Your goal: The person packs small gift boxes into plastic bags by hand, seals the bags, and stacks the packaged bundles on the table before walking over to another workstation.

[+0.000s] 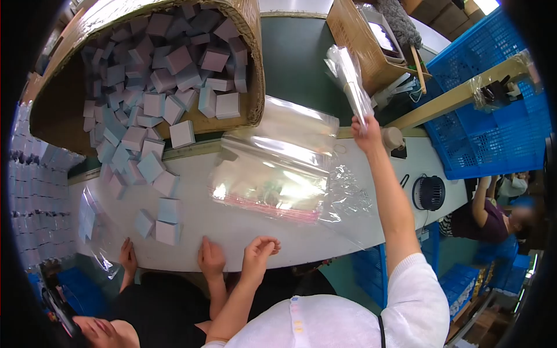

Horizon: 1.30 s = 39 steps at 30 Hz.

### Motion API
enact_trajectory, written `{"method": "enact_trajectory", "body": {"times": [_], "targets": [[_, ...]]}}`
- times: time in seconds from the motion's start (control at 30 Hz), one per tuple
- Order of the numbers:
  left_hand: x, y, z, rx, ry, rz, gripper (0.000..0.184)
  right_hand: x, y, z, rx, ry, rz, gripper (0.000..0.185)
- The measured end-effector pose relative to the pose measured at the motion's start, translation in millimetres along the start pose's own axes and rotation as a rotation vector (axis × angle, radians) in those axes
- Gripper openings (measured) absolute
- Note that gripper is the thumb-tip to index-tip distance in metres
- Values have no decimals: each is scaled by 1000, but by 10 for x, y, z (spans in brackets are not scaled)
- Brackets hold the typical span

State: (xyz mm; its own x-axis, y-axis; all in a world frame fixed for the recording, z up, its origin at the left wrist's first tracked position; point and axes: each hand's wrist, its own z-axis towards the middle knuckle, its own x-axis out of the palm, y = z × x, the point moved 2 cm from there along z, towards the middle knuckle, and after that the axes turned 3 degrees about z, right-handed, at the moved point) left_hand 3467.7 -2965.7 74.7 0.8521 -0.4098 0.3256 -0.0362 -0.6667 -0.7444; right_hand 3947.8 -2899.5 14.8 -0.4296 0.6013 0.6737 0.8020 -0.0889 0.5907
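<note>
My right hand (366,134) is stretched far forward and closed around the lower end of a rolled bundle of clear plastic bags (351,81), held up at the far side of the table. Near the table's front edge, my left hand (261,255) hovers with fingers loosely curled in, and no object shows in it. Between my hands and the carton lies a flat stack of clear plastic bags (272,174) with pinkish edges. Loose crinkled clear film (348,194) sits to the right of that stack.
A tipped carton (253,64) spills many small pale boxes (152,165) onto the white table. A co-worker's hands (210,258) rest at the front edge on my left. A cardboard box (371,58), blue crates (481,110) and a round black object (429,192) stand right.
</note>
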Motion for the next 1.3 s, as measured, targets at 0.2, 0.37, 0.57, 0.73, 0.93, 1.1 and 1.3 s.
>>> {"method": "enact_trajectory", "body": {"times": [0.2,0.37,0.57,0.73,0.93,1.1,1.3], "targets": [[273,-216,339,40,69,53,13,147,-593,-1183,164,195,396,26],[546,-365,597,116,101,91,23,68,-997,-1767,283,359,536,30],[965,-659,1027,312,-29,-33,67,110,-1238,-2315,357,410,493,48],[1002,-370,886,239,-15,-25,52,-172,-987,-2005,71,230,-125,28],[736,620,239,11,37,194,25,-342,-398,-709,-492,-176,-1004,24],[471,1042,-298,-52,-31,318,23,-435,-478,-678,-575,-527,-1329,50],[144,1442,-626,-79,-157,318,21,-613,-858,-1834,-895,-239,-1383,52]]}}
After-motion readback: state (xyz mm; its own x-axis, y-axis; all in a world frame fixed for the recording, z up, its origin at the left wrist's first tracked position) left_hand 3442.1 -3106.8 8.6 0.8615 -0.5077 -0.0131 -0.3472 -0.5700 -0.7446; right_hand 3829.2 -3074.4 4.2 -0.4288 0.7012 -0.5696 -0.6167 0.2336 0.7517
